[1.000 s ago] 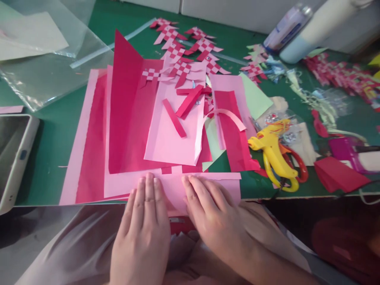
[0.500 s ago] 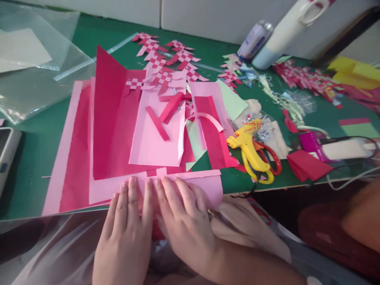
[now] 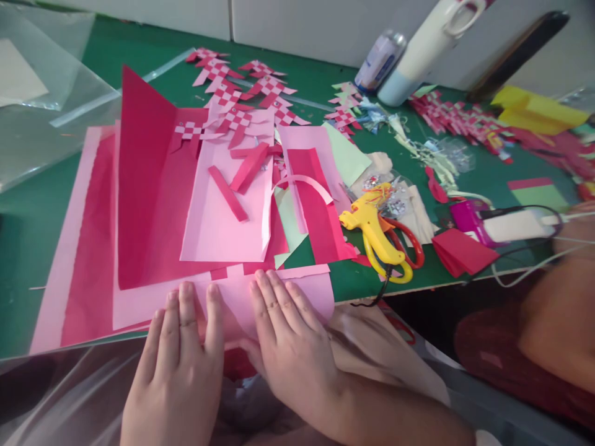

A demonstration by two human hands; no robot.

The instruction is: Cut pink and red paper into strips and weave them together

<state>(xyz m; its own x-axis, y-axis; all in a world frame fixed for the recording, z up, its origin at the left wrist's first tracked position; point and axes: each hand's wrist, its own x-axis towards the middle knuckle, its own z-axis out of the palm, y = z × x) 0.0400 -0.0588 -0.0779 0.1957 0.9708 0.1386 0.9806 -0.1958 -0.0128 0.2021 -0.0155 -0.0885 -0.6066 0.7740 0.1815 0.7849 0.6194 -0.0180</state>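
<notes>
At the table's front edge both hands lie on a pink paper sheet with a folded strip along its far side. My left hand rests flat with its fingers stretched out on the sheet's left part. To its right, my right hand presses on the same sheet, fingers extended, thumb pointing left. The sheet's near side curves down past the edge. Just beyond the hands stand a folded dark pink card and a light pink paper piece with dark pink strips on it.
Woven checkered paper fish lie at the back. A yellow glue gun sits over red-handled scissors on the right. Behind them stand a can and a white bottle. A clear plastic bag lies left; another person's arm shows right.
My hands have moved apart: the right hand has slid right along the pink sheet relative to the left. The whole view has shifted, so the table's things appear farther left.
</notes>
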